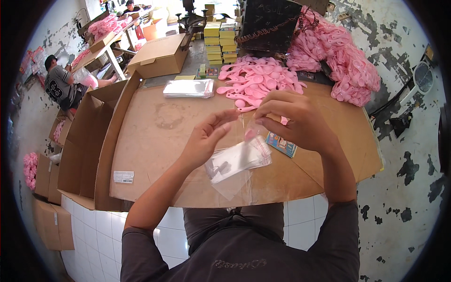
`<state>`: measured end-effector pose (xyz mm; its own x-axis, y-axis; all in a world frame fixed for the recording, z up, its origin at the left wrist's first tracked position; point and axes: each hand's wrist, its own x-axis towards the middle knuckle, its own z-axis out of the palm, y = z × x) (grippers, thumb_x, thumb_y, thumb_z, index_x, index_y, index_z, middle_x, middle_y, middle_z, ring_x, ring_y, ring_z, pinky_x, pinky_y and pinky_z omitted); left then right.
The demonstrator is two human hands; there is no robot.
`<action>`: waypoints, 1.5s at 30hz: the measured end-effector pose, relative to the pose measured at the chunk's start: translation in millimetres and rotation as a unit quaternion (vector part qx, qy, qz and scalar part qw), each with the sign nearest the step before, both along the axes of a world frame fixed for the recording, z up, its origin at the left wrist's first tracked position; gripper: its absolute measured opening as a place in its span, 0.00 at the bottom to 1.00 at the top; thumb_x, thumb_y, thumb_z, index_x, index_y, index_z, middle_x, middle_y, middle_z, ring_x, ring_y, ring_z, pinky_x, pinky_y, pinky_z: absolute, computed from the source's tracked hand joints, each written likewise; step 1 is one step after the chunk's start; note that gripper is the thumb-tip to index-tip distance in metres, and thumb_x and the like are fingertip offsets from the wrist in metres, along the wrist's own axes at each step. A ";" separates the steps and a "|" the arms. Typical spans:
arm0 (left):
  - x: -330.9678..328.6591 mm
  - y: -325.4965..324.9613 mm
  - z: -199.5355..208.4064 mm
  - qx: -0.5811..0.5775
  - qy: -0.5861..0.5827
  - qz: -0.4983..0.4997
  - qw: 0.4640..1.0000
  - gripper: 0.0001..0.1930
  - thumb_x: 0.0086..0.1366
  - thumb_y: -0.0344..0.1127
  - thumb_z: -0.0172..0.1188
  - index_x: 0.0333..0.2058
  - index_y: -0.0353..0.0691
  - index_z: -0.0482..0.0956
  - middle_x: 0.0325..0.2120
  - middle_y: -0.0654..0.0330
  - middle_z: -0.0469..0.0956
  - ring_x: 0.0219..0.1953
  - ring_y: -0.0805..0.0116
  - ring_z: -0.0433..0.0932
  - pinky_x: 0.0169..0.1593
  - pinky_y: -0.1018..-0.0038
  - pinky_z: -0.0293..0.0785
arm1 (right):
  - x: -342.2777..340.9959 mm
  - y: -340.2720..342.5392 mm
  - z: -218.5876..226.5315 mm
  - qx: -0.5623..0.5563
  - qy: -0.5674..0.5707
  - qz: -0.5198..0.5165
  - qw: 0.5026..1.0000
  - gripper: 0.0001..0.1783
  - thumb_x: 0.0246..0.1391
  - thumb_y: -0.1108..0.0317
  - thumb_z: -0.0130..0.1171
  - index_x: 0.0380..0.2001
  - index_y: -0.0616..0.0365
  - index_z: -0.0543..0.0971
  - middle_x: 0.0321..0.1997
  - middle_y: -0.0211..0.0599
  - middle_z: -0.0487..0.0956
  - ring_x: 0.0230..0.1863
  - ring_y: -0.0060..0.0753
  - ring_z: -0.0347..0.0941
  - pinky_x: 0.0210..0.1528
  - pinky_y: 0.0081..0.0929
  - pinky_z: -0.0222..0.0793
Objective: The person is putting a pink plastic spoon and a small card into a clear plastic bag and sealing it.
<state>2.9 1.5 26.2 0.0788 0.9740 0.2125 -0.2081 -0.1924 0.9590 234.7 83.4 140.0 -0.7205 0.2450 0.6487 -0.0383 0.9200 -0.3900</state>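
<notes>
pinching a clear plastic bag (252, 133) with pink inside in the right hand (292, 116) above the flat brown cardboard sheet (152, 150), midway between near and far edges; cupping the left hand (207, 136) half open, apparently empty.

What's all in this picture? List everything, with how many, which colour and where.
Loose spoons: many, pink, table's far side
Larger spoon heap: uncountable, pink, far right
Small blurred bag: one, clear with pink, above table centre
Clear bag bundles: two, clear, near centre and far left
Cards: count unclear, blue, right of centre
Cardboard-topped table: one, brown, middle
Label: one, white, table's left
Open carton: one, brown, left of table
Closed carton: one, brown, back left
Stacks: several, yellow, back
Co-workers: two, dark clothing, upper left
Left fingers: one set, bare, centre
Right fingers: one set, bare, right of centre, at the small bag
</notes>
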 end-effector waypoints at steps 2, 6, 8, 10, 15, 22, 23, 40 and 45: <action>0.7 -3.8 5.5 0.108 0.189 0.018 0.976 0.31 0.69 0.32 0.60 0.68 0.36 0.62 0.66 0.52 0.67 0.68 0.61 0.66 0.70 0.61 0.60 | 1.4 -1.3 4.3 0.024 -0.039 -0.010 0.999 0.08 0.53 0.77 0.66 0.38 0.60 0.82 0.35 0.32 0.80 0.34 0.27 0.77 0.38 0.27 0.73; 17.8 -7.3 28.7 0.173 0.260 0.038 0.949 0.36 0.66 0.29 0.64 0.69 0.39 0.58 0.67 0.52 0.66 0.69 0.62 0.65 0.71 0.61 0.59 | 1.0 -1.6 7.9 -0.042 -0.029 -0.074 0.996 0.12 0.55 0.77 0.64 0.43 0.59 0.81 0.33 0.30 0.79 0.32 0.20 0.75 0.34 0.23 0.71; 22.6 0.8 28.2 0.162 0.235 0.036 0.958 0.36 0.67 0.29 0.63 0.70 0.39 0.57 0.67 0.52 0.65 0.69 0.62 0.65 0.71 0.61 0.59 | 0.7 -0.4 5.4 -0.048 -0.044 -0.074 0.995 0.13 0.55 0.77 0.64 0.45 0.59 0.81 0.33 0.29 0.79 0.32 0.18 0.74 0.35 0.21 0.70; 25.9 4.8 28.4 0.151 0.210 0.034 0.965 0.35 0.68 0.30 0.62 0.70 0.40 0.56 0.68 0.51 0.64 0.69 0.63 0.65 0.71 0.62 0.59 | 0.9 -2.0 1.1 -0.106 -0.015 -0.026 0.994 0.13 0.55 0.78 0.63 0.45 0.59 0.80 0.34 0.29 0.78 0.34 0.17 0.73 0.36 0.20 0.70; 23.3 8.9 30.4 0.055 0.039 -0.079 0.995 0.21 0.72 0.27 0.57 0.61 0.32 0.69 0.54 0.52 0.79 0.56 0.66 0.78 0.60 0.69 0.75 | 7.3 -0.8 -5.1 -0.159 -0.019 0.012 0.987 0.13 0.56 0.79 0.62 0.45 0.60 0.80 0.35 0.30 0.77 0.37 0.19 0.73 0.38 0.21 0.70; 37.3 -2.2 33.9 0.053 0.112 0.032 0.992 0.15 0.71 0.28 0.59 0.54 0.30 0.76 0.39 0.55 0.85 0.41 0.68 0.86 0.47 0.75 0.82 | 0.0 -8.9 -16.0 0.227 0.016 -0.155 0.961 0.13 0.50 0.75 0.66 0.41 0.57 0.81 0.41 0.33 0.76 0.44 0.32 0.75 0.48 0.33 0.69; 40.8 -3.7 33.0 0.090 0.164 0.077 0.979 0.15 0.70 0.30 0.61 0.52 0.30 0.77 0.35 0.54 0.86 0.39 0.67 0.86 0.44 0.74 0.82 | -2.7 -12.1 -17.5 0.227 0.018 -0.156 0.961 0.13 0.50 0.75 0.66 0.41 0.57 0.81 0.41 0.33 0.76 0.44 0.32 0.75 0.48 0.33 0.69; 38.4 -6.3 44.3 0.106 0.421 0.105 0.895 0.16 0.68 0.31 0.62 0.54 0.35 0.78 0.35 0.51 0.87 0.36 0.66 0.88 0.40 0.72 0.82 | 20.5 42.1 -26.5 0.214 0.029 -0.315 0.924 0.04 0.49 0.71 0.62 0.30 0.57 0.79 0.29 0.30 0.75 0.33 0.30 0.74 0.39 0.31 0.65; 10.8 -1.5 28.1 0.034 0.137 0.093 0.986 0.16 0.71 0.35 0.60 0.53 0.30 0.78 0.37 0.55 0.86 0.44 0.71 0.85 0.46 0.76 0.80 | 119.5 72.8 -16.8 -0.353 -0.009 -0.040 0.935 0.06 0.60 0.69 0.60 0.34 0.61 0.80 0.27 0.25 0.77 0.33 0.15 0.75 0.32 0.19 0.67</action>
